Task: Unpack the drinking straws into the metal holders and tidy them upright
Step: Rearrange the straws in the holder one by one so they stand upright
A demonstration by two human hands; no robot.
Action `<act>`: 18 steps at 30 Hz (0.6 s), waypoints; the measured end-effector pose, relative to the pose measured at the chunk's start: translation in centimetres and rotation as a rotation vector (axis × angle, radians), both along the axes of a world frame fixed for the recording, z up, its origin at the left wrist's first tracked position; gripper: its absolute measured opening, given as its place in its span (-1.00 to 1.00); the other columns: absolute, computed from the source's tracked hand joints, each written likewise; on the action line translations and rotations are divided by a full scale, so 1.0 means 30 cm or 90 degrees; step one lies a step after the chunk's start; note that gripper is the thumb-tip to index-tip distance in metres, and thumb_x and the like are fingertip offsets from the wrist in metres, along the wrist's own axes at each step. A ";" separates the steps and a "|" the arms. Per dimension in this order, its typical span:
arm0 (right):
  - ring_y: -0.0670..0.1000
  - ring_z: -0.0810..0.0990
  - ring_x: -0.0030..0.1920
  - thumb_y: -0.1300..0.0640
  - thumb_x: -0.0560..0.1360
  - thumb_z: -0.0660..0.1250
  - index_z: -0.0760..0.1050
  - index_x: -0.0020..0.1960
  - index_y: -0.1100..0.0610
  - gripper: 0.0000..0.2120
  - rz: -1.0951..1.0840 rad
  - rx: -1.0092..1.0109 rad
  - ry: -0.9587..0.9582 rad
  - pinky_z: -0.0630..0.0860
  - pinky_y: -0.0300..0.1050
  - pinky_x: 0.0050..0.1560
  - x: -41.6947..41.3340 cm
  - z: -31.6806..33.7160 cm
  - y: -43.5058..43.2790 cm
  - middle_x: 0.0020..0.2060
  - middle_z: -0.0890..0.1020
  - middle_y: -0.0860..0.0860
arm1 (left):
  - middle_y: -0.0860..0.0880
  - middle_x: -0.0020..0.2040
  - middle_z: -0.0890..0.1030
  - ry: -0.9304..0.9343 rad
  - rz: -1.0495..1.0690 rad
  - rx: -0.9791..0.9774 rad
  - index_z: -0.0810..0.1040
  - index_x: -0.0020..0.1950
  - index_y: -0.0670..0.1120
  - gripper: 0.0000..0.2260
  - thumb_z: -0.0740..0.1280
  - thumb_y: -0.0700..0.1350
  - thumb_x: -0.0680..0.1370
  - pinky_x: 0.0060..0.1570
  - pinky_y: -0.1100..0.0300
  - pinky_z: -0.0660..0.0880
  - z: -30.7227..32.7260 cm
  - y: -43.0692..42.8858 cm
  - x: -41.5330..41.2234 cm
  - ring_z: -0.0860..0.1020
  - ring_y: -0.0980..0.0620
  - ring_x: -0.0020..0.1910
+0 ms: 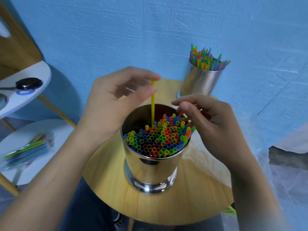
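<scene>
Blue wall (150,30) is filling the background behind a round wooden table (108,189), which is carrying both metal holders. Off to the left, a white side table (33,129) is sitting lower down, and a white shelf (38,72) is jutting out above it. The near holder (150,170) is standing upright in the middle of the wooden table, packed about two-thirds full with coloured straws (155,139) that are showing their open ends, while a dark gap is remaining along its far left side. The far holder (201,82) is standing at the table's back edge near the wall, with its own straws (206,60) sticking up unevenly. The left hand (115,99) is hovering above the near holder, pinching a yellow straw (152,104) near its top between thumb and forefinger, the other fingers lying loosely curled. The right hand (213,122) is reaching in over the holder's far right rim with fingers curled and thumb touching the straw tips; whether it is gripping any is unclear. A clear packet of straws (28,150) is lying flat on the side table. The yellow straw is standing upright, its lower end dipping into the gap beside the packed straws.
</scene>
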State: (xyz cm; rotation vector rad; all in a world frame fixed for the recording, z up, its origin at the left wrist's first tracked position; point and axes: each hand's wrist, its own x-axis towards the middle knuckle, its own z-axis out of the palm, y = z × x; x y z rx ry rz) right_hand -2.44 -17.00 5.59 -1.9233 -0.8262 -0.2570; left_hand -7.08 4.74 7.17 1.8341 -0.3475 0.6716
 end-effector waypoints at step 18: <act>0.02 0.71 0.03 0.13 0.56 0.45 0.68 0.07 -0.11 -0.84 0.047 0.129 0.095 0.61 0.25 0.09 -0.015 0.004 -0.006 -0.06 0.75 -0.08 | 0.03 -0.15 0.67 0.122 0.113 -0.464 0.55 0.02 -0.02 -0.95 0.34 -0.16 0.64 -0.07 0.17 0.59 -0.052 0.036 0.025 0.67 0.01 -0.16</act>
